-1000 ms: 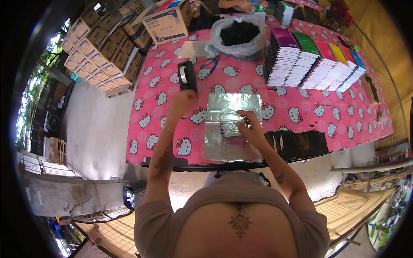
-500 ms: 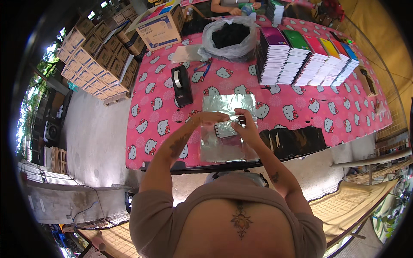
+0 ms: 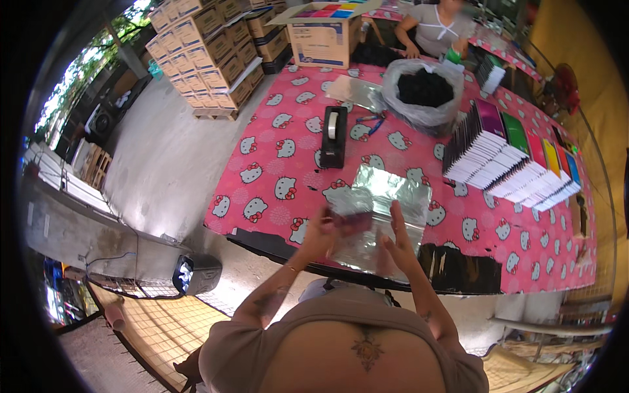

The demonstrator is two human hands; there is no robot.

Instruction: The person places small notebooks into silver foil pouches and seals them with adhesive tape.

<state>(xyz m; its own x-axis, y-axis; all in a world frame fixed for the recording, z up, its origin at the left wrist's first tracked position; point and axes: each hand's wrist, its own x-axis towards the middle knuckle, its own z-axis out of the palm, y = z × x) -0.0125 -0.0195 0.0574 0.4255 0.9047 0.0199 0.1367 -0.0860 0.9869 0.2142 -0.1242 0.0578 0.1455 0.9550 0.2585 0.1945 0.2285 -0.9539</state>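
Observation:
My left hand [image 3: 318, 234] is closed on the edge of a small purple-covered notebook [image 3: 357, 223], smeared by motion, with a shiny clear film about its far part. My right hand [image 3: 401, 243] stands apart from it, fingers stretched out and nothing in them. Under both hands lie shiny clear plastic sheets [image 3: 414, 202] by the table's near edge. A black tape dispenser [image 3: 333, 150] with a pale roll stands beyond my left hand. Farther off, blue-handled pliers or cutters [image 3: 376, 124] lie on the tablecloth.
Stacked spiral notebooks [image 3: 488, 160] with coloured covers stand to the right. A plastic bag [image 3: 396, 98] of black material sits at the back, near a seated person [image 3: 432, 33]. An open carton [image 3: 320, 44] and piled cartons [image 3: 209, 59] are at the far left.
The view has swung left, so the table sits farther right. My right hand has come off the notebook and opened; my left hand has carried it leftward, turning it.

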